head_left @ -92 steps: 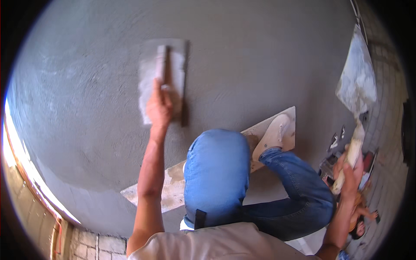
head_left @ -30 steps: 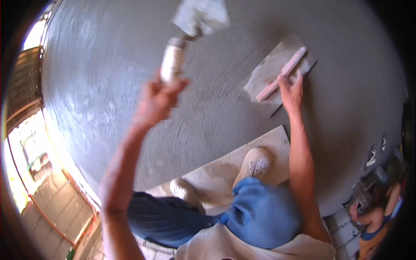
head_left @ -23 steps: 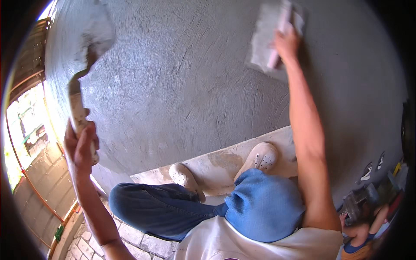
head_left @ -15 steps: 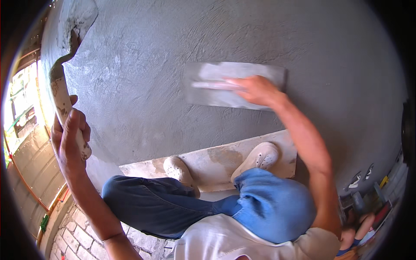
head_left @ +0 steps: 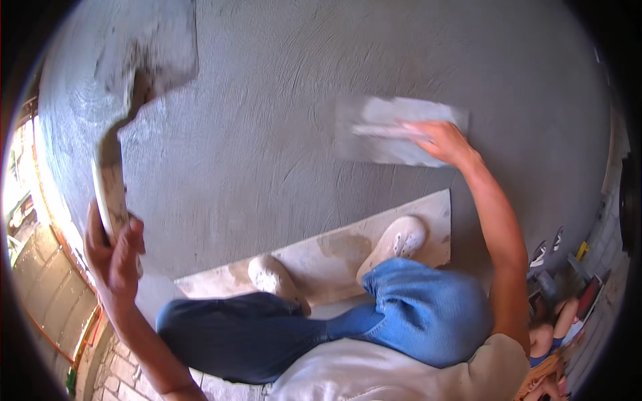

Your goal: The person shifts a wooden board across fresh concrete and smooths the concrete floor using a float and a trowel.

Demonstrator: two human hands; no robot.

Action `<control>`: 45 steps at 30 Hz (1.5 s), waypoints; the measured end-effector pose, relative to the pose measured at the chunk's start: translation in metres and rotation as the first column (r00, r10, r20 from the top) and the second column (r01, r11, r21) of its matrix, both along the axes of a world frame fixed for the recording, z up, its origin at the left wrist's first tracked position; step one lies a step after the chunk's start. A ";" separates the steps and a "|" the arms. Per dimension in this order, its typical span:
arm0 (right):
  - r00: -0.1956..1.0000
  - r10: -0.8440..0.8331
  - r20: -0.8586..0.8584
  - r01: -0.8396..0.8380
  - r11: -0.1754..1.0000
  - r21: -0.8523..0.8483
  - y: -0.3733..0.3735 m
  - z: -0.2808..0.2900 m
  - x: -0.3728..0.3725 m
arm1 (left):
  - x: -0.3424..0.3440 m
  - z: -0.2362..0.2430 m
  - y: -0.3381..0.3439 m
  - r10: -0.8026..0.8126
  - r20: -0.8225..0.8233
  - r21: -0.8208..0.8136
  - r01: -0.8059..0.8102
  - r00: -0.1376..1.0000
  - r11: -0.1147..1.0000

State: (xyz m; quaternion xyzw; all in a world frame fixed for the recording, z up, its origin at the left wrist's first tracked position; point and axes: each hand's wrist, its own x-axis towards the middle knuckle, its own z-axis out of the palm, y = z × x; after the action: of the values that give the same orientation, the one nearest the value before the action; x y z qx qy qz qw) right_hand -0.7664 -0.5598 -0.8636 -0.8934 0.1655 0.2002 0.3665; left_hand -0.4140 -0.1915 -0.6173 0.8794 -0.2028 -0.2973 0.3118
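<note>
My right hand (head_left: 438, 142) grips the handle of a flat rectangular plastering float (head_left: 408, 110), whose grey plate lies against the wet cement surface (head_left: 267, 154); the float is blurred by motion. At the left, my left hand (head_left: 117, 257) is wrapped around the pale, stained handle of a trowel (head_left: 112, 190). Its bent neck leads up to a broad blade (head_left: 164, 50) smeared with grey cement, seen over the upper left of the surface. Whether that blade touches the cement I cannot tell.
Beneath my light clogs (head_left: 404, 237) lies a pale, stained board (head_left: 334, 257). A person (head_left: 552, 337) sits at the lower right beside scattered items and a small yellow object (head_left: 582, 250). Metal panels (head_left: 53, 287) line the left, above brick paving (head_left: 117, 374).
The float in my right hand has slid to the right across the cement. My left hand and trowel are lower in view, and more of the blade shows, turned flatter toward me.
</note>
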 end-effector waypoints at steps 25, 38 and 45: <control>0.722 -0.668 0.179 0.691 0.709 -0.141 -0.121 -0.023 -0.169 | -0.023 0.025 0.010 0.228 0.043 -0.084 -0.224 0.973 0.971; 0.999 0.002 -0.034 0.010 0.935 0.354 0.226 -0.023 0.183 | -0.069 0.026 0.097 0.680 -0.268 -0.167 -0.728 0.682 0.665; 0.793 0.608 -0.037 -0.563 0.754 0.338 0.394 -0.018 0.260 | -0.093 0.024 0.137 0.804 -0.364 -0.038 -0.871 0.469 0.491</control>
State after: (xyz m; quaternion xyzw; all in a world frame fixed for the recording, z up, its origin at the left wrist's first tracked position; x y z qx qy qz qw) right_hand -0.5061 -0.1660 -0.8818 -0.8142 -0.1304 0.3923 0.4076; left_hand -0.5073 -0.0547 -0.5935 0.7684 0.2752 -0.2096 0.5384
